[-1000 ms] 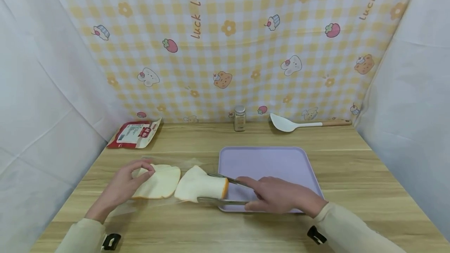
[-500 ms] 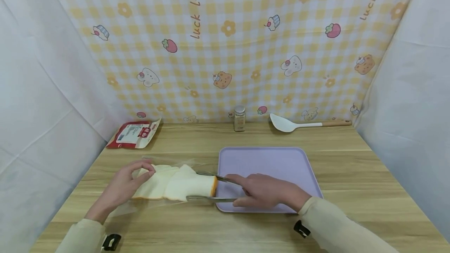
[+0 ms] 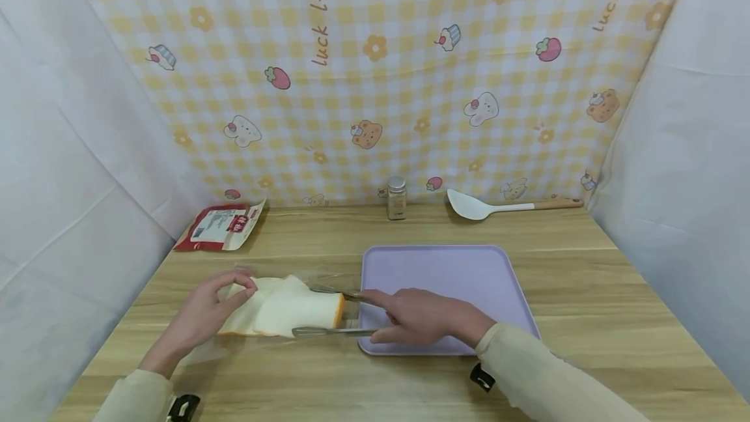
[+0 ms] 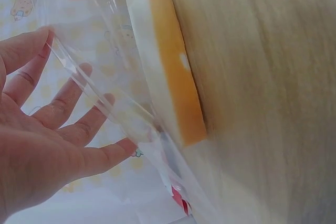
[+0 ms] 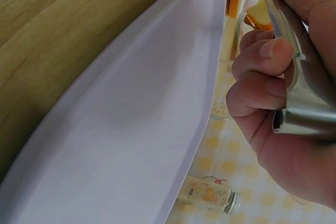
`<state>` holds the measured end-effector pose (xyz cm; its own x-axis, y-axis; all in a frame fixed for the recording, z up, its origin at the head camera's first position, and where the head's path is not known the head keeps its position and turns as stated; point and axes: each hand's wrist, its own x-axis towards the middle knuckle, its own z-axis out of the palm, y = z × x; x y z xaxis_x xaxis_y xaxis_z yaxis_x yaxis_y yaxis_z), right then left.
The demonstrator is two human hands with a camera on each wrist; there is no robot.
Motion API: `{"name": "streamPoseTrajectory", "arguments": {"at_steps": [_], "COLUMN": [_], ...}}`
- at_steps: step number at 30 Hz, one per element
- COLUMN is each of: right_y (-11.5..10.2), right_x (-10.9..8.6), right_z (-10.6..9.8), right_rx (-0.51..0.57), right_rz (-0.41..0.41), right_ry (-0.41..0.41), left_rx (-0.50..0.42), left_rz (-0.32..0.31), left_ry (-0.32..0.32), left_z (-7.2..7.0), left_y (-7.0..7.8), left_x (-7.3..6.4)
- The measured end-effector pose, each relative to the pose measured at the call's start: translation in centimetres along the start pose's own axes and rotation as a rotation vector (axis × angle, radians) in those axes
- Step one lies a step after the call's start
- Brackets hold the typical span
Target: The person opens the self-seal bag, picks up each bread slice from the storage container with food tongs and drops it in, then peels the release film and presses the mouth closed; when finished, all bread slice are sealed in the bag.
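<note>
Between thumb and forefinger, my left hand (image 3: 212, 310) pinches the edge of a clear plastic bag (image 4: 79, 74); its other fingers are spread in the left wrist view. A bread slice (image 4: 170, 61) with an orange-brown crust lies in the bag beside it. My right hand (image 3: 418, 319) grips metal tongs (image 5: 304, 87) over the left part of the lilac tray (image 3: 439, 272). The arms of the tongs stand on either side of an upper bread slice (image 3: 301, 308), which partly overlaps a lower bread slice (image 3: 246, 318) at the bag's mouth.
A red and white packet (image 3: 219, 226) lies at the back left. Against the patterned cloth stand a small spice jar (image 3: 396, 199) and, to its right, a white spatula (image 3: 469, 206) with a wooden handle. White cloth walls close both sides.
My right hand has moved left with the tongs. The upper bread slice has slid left with them, from beside the other slice to on top of it. My left hand has stayed in place.
</note>
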<state>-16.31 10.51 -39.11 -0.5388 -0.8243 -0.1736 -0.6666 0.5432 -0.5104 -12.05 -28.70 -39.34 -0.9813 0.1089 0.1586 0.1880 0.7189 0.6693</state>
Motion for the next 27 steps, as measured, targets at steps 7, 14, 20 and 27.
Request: {"name": "streamPoseTrajectory", "arguments": {"at_steps": [7, 14, 20, 27], "right_y": [-0.4, -0.7, -1.0, -1.4], "right_x": [0.8, 1.5, 2.3, 3.2], "right_z": [-0.1, 0.0, -0.1, -0.2], "right_rx": [0.013, 0.007, -0.002, 0.005], "right_rz": [-0.01, 0.002, -0.01, -0.011], "right_ry": [-0.011, -0.029, -0.026, -0.046], "left_rx": [-0.003, 0.0, -0.005, -0.028], "left_rz": [-0.014, -0.006, -0.004, 0.014], "left_ry": [-0.004, -0.002, -0.005, -0.007], "left_z": [-0.1, 0.0, 0.1, 0.1], "left_y": [0.1, 0.4, 0.5, 0.4], "left_x": [-0.1, 0.0, 0.0, 0.1]}}
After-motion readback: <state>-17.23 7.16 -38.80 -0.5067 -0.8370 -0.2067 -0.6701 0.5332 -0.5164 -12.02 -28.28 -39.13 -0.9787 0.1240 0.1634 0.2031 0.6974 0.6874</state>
